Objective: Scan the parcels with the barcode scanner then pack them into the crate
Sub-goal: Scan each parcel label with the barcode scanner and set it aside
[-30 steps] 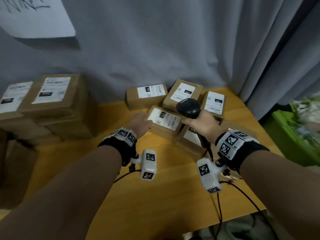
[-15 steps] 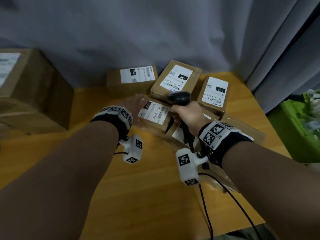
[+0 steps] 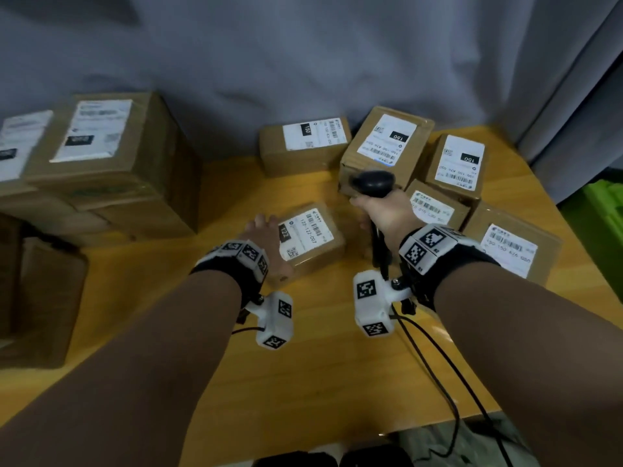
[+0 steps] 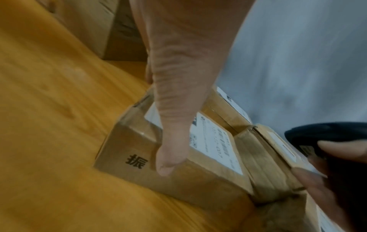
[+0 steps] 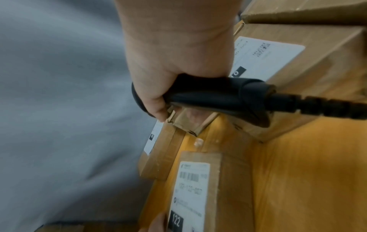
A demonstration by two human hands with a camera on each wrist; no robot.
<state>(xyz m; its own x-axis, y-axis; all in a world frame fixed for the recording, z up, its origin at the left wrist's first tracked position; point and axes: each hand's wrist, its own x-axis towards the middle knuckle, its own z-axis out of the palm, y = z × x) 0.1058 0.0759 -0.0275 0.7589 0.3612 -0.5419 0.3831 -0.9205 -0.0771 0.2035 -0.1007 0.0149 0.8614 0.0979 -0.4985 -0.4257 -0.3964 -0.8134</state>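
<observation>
Dim indoor light, soft shadows; both wrist views motion-blurred, head view bowed at edges.

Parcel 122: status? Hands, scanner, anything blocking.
Left hand grips parcel 122 flat on the table. Right hand holds scanner above it. Other parcels crowd behind; green crate far right.

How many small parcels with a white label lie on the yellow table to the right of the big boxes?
6: one under the left hand; three along the curtain; two right of the scanner. Others may be hidden.
</observation>
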